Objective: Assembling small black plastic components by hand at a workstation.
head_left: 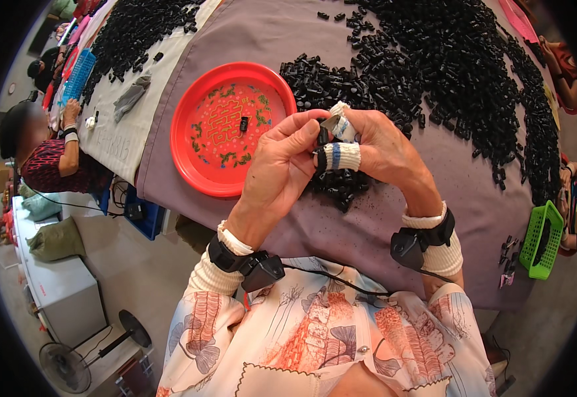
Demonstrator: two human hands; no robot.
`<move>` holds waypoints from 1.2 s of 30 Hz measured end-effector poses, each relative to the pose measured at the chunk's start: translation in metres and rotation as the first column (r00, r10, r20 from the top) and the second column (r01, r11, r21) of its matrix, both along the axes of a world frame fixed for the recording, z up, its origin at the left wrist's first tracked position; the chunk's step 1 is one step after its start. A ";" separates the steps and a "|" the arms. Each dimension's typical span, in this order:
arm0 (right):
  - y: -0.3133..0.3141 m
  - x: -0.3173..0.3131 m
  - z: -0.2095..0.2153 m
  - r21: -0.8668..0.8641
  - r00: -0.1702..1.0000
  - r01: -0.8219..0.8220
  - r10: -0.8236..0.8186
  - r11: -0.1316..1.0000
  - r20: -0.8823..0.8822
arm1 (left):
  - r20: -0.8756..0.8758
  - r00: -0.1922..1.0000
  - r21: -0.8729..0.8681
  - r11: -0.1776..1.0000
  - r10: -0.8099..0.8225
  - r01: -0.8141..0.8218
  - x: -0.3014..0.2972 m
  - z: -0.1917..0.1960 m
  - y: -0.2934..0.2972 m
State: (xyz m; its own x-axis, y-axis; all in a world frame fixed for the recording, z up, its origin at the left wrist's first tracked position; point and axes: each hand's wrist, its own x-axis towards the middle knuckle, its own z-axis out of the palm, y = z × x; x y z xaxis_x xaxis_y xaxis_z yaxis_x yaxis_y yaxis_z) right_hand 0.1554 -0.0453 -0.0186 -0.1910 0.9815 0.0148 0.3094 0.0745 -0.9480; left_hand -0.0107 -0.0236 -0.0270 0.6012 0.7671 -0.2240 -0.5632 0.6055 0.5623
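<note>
In front of my chest, my left hand (272,165) pinches a small black plastic part (323,136) between thumb and fingers. Closed up against the same part is my right hand (391,149), its thumb and a finger wrapped in white cloth finger covers (342,157) with blue and black bands. A small greyish edge shows between the right fingertips; I cannot make out what it is. Below and behind the hands lies a small heap of black parts (344,188). To the left sits a red round basin (184,159) with a printed floral bottom, and one black part (244,124) in it.
A large spread of black parts (434,66) covers the far right of the cloth-covered table (434,192). At the right edge is a green basket (543,241). A co-worker (53,152) sits at the left beside another black pile (136,33). A fan (67,364) stands lower left.
</note>
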 end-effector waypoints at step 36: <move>-0.009 -0.007 0.006 -0.042 0.975 0.134 -0.139 0.990 -0.174 | -0.006 0.998 0.076 0.995 0.068 -0.067 -0.001 0.004 -0.001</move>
State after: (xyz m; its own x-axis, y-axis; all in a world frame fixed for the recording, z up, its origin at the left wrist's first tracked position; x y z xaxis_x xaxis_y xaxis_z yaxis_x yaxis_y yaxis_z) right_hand 0.1480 -0.0545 -0.0123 -0.0522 0.9986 0.0061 0.1429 0.0135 -0.9896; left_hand -0.0117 -0.0244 -0.0233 0.5458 0.8209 -0.1681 -0.5965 0.5216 0.6101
